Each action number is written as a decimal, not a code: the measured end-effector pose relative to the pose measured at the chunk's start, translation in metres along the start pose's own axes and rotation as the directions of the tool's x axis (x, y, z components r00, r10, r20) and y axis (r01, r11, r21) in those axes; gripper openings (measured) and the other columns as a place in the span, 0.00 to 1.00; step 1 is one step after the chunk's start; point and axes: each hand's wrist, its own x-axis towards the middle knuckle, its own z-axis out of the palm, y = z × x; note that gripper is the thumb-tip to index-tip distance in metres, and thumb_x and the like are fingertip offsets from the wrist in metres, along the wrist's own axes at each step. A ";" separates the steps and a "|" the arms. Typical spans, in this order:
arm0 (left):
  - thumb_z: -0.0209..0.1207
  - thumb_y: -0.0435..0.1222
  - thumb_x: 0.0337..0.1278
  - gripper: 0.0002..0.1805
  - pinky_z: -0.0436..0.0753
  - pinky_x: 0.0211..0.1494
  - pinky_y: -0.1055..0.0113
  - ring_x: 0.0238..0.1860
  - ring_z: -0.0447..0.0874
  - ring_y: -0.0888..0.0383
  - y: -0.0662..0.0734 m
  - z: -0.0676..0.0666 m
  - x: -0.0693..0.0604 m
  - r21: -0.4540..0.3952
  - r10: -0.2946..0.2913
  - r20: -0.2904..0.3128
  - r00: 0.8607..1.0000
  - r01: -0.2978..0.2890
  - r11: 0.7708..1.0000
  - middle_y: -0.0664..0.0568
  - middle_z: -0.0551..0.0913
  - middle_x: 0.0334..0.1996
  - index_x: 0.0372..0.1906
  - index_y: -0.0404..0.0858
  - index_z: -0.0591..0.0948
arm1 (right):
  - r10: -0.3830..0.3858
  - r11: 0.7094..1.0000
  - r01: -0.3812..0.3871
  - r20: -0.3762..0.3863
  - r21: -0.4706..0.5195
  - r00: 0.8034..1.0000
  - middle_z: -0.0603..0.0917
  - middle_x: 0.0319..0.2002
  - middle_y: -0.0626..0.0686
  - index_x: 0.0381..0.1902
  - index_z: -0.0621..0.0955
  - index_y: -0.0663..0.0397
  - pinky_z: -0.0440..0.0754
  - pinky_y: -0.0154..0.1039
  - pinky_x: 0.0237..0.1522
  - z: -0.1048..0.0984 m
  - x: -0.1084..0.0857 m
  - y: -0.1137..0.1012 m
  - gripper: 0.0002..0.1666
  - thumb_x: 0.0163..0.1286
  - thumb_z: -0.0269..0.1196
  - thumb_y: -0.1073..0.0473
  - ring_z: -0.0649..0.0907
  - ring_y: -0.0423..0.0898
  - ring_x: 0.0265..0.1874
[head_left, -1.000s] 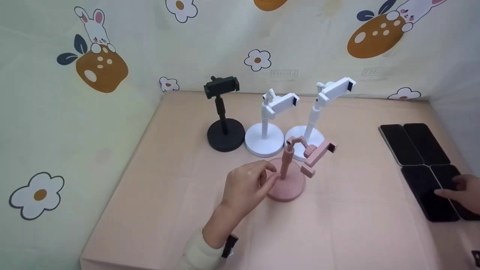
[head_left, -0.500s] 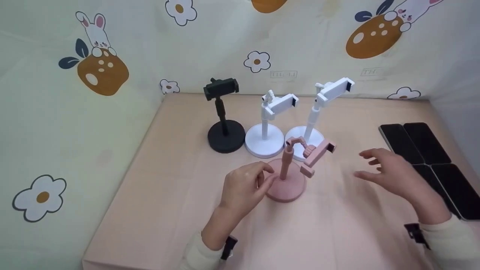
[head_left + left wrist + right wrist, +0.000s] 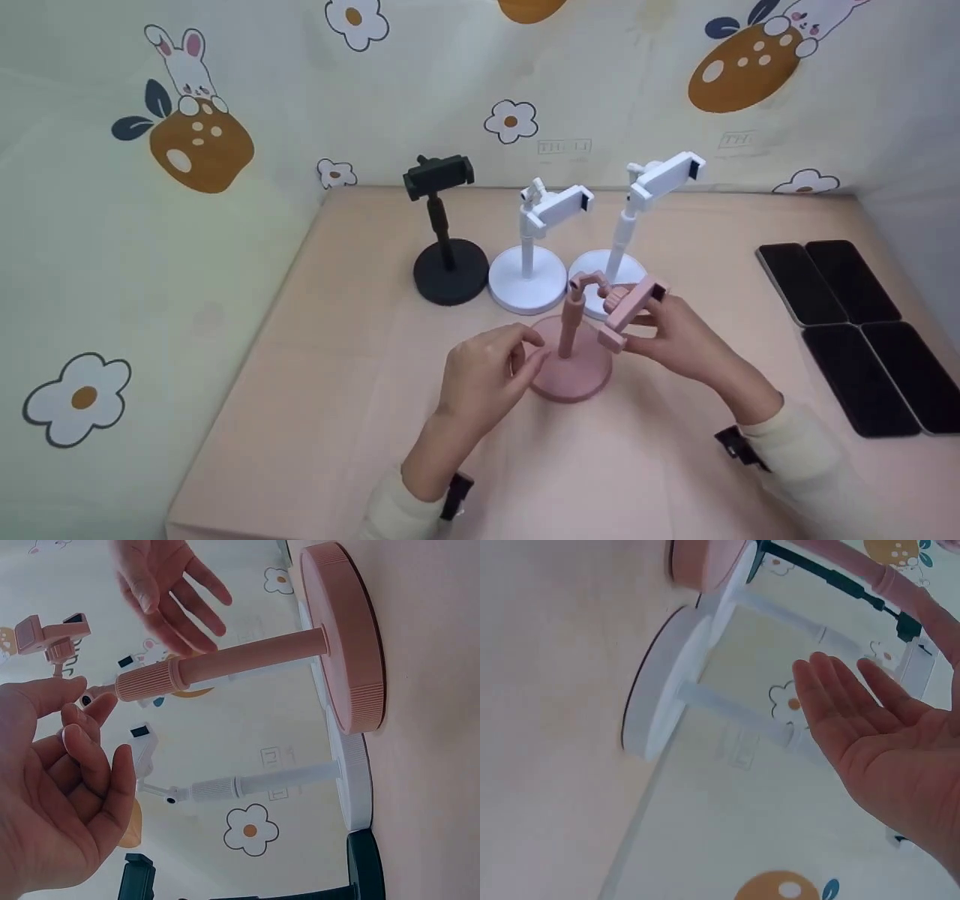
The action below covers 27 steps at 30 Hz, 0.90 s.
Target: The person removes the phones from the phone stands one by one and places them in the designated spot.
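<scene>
A pink phone stand (image 3: 571, 375) with a round base stands upright at the table's middle, its clamp (image 3: 631, 306) tilted to the right. My left hand (image 3: 486, 375) is by its left side, fingers loosely curled, thumb and index tips close together. In the left wrist view that left hand (image 3: 67, 780) shows nothing held, its fingertips overlapping the stand's upper joint; contact cannot be told. My right hand (image 3: 686, 341) is at the clamp's right, partly hidden behind it. Its fingers (image 3: 847, 701) are fairly straight in the right wrist view, gripping nothing.
Behind the pink stand are a black phone stand (image 3: 450, 274), a white phone stand (image 3: 527, 281) and another white phone stand (image 3: 622, 240), its base partly covered. Several dark-screened phones (image 3: 861, 382) lie in a block at the right. A patterned cloth (image 3: 420, 90) backs the table.
My right hand has left the phones at the right and moved left to the pink stand's clamp. The left hand has stayed almost still; the stands have not moved.
</scene>
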 end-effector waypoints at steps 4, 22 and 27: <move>0.67 0.43 0.60 0.06 0.69 0.24 0.80 0.21 0.70 0.67 -0.001 0.000 0.000 -0.002 -0.008 0.003 1.000 0.008 1.000 0.59 0.79 0.18 0.40 0.48 0.87 | -0.065 0.997 0.065 -0.015 0.039 0.998 0.77 0.66 0.60 0.69 0.71 0.57 0.76 0.61 0.65 0.015 0.009 -0.005 0.38 0.62 0.72 0.63 0.77 0.61 0.66; 0.66 0.44 0.61 0.07 0.69 0.24 0.80 0.21 0.71 0.67 -0.005 0.000 -0.001 0.005 -0.016 0.016 1.000 0.016 1.000 0.59 0.80 0.20 0.41 0.48 0.86 | -0.118 0.952 0.123 -0.033 0.281 0.992 0.82 0.56 0.65 0.59 0.72 0.70 0.82 0.32 0.58 0.031 0.027 -0.016 0.25 0.65 0.65 0.71 0.85 0.45 0.56; 0.66 0.44 0.61 0.06 0.68 0.24 0.80 0.21 0.70 0.67 -0.007 0.000 -0.002 0.008 -0.012 0.016 1.000 0.012 1.000 0.59 0.79 0.19 0.40 0.47 0.86 | -0.142 0.842 0.142 -0.041 0.521 0.989 0.84 0.49 0.51 0.55 0.72 0.66 0.84 0.32 0.56 0.032 0.027 -0.012 0.20 0.67 0.64 0.70 0.86 0.38 0.52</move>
